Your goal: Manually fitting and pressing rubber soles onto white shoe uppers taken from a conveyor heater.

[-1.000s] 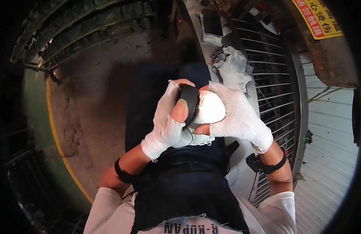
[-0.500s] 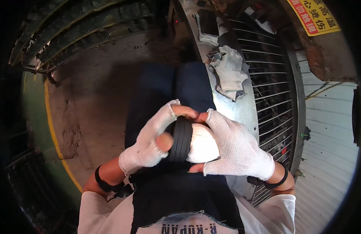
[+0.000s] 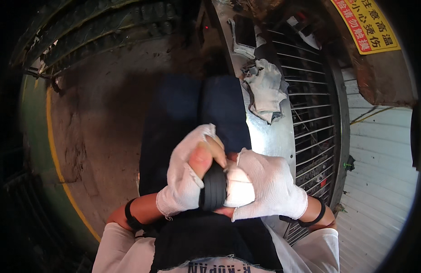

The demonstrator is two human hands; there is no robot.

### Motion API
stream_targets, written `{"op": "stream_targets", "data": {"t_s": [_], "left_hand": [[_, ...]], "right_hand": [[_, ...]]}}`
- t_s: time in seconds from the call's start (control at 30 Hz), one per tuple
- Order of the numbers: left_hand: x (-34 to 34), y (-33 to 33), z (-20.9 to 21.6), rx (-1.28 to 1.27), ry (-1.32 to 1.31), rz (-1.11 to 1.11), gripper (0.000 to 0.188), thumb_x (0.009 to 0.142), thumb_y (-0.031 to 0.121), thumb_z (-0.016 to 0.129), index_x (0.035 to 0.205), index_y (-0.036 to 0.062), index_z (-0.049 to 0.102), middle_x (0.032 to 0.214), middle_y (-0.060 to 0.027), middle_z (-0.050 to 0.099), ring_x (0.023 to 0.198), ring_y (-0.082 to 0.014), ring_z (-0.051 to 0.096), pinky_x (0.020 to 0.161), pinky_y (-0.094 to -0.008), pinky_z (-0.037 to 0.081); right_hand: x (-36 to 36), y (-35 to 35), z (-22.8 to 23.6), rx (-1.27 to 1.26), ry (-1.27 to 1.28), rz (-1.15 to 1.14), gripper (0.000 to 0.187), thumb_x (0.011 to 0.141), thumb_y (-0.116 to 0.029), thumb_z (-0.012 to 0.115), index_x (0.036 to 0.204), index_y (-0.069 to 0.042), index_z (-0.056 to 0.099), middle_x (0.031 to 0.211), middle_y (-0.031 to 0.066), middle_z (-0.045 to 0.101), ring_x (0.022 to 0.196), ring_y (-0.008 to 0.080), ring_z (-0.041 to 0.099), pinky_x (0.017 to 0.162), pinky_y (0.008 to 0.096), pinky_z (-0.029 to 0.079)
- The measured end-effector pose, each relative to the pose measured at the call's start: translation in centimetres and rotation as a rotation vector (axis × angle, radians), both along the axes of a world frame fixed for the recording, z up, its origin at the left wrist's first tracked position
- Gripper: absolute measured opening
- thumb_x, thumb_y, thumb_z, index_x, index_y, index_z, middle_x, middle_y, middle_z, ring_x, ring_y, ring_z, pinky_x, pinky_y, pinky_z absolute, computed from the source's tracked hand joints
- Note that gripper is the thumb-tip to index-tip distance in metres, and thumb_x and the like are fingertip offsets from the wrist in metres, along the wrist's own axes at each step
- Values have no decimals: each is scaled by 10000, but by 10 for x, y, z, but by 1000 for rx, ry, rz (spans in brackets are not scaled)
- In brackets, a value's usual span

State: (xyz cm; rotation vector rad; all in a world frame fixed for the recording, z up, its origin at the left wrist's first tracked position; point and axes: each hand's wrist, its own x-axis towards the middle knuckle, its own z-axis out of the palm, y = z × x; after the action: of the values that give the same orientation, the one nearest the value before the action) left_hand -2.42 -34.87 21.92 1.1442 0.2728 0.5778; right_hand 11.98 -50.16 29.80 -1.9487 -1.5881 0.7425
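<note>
A rounded thing with a black grooved band (image 3: 214, 190) and a smooth, bright white side (image 3: 240, 187) is held between my hands above my lap; its kind I cannot make out. My left hand (image 3: 185, 175), in a white knit glove with bare fingertips, is closed over the band, thumb on top. On the other side my right hand (image 3: 269, 186), gloved the same way, wraps round the white side, with fingertips at its far edge and thumb at the near edge. The underside is hidden.
To the right runs a metal ledge (image 3: 270, 136) bearing a crumpled pale glove (image 3: 265, 88) and a dark flat device (image 3: 244, 31) on cloth. Beyond it are metal bars (image 3: 312, 107) and a yellow-and-red sign (image 3: 367, 25). A dark rack (image 3: 105, 34) stands at the far left.
Both hands and the rounded thing have come slightly nearer my body. My left fingers and thumb have closed in over the black band. The whole view has shifted a little.
</note>
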Motion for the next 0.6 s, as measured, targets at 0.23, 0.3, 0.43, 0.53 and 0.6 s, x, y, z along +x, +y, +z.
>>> {"op": "stream_targets", "data": {"t_s": [0.23,0.3,0.43,0.53,0.6], "left_hand": [[8,33,9,291,-92,-242,397,1162,297,439,906,18,560,875,-126,511,789,-282,460,768,-421,400],[19,39,8,130,-41,-221,464,1184,375,421,909,30,568,896,-79,543,831,-208,503,802,-371,430],[21,17,-16,60,35,81,536,1187,477,433,926,37,594,943,-61,582,909,-167,545,913,-340,450],[11,-9,13,320,83,271,570,1192,498,407,946,28,615,972,-103,611,927,-220,565,1058,-400,415],[-2,-4,39,380,-61,226,518,1198,401,358,968,28,634,995,-125,638,959,-262,601,1084,-445,411]], "right_hand": [[6,26,3,26,-118,131,897,788,-830,795,1102,4,694,913,162,682,793,371,736,657,443,589],[-1,18,-22,66,-50,-75,861,856,-811,747,1112,10,696,944,166,707,815,361,742,691,434,595],[-43,21,-97,439,1034,-1025,693,1151,-638,433,1099,-11,724,1054,133,785,892,280,752,870,357,593],[-23,18,-89,384,1458,-919,707,1161,-630,412,1171,0,732,1077,146,787,967,242,745,939,360,585],[-9,26,-27,297,1541,-736,775,1154,-665,419,1051,28,748,1045,145,787,963,256,749,957,397,599]]}}
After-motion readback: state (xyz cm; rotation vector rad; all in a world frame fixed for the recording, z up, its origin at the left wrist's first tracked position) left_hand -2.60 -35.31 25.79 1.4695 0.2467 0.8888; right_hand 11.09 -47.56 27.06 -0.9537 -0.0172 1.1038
